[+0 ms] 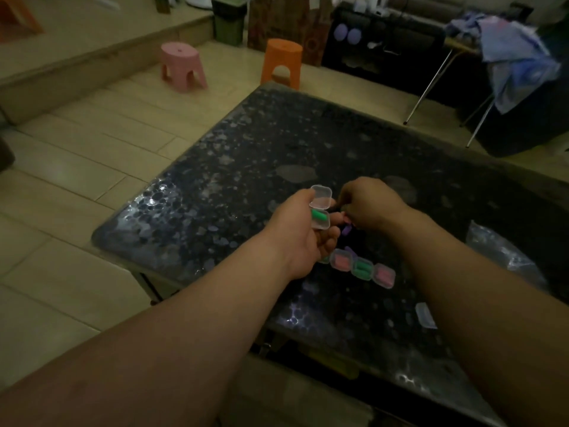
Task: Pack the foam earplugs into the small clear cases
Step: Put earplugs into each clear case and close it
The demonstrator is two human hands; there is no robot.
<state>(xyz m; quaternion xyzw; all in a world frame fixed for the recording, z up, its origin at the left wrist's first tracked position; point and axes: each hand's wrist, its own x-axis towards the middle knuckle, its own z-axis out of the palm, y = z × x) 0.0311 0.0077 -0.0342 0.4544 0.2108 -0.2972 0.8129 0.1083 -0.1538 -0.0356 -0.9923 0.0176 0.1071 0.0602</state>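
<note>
**Foam earplug (319, 215), green, in an open clear case (320, 208) held above the desk (246, 167)**

The left hand (303, 229) holds the clear case just above the middle of the desk. Its fingers are curled under the base and its thumb is at the side. The hinged lid stands up and away from the person, and the green foam earplug lies across the base.

The right hand (368, 204) is just beside the case on its right, back of the hand upward and fingers curled in toward the lid. Their tips are hidden, so I cannot tell whether they pinch anything. A purple earplug (346, 231) shows directly under this hand; whether it is held or lies on the desk is unclear.

Between the hands and the near edge, three closed cases lie touching in a row: a pink-filled case (341, 259), a green-filled case (361, 269) and a second pink-filled case (384, 275). An empty case (425, 315) lies closer to the near edge, beside the right forearm. A crumpled plastic bag (498, 251) lies at the right edge.

On the tiled floor beyond the far corner stand a pink stool (182, 66) and an orange stool (281, 61)
</note>
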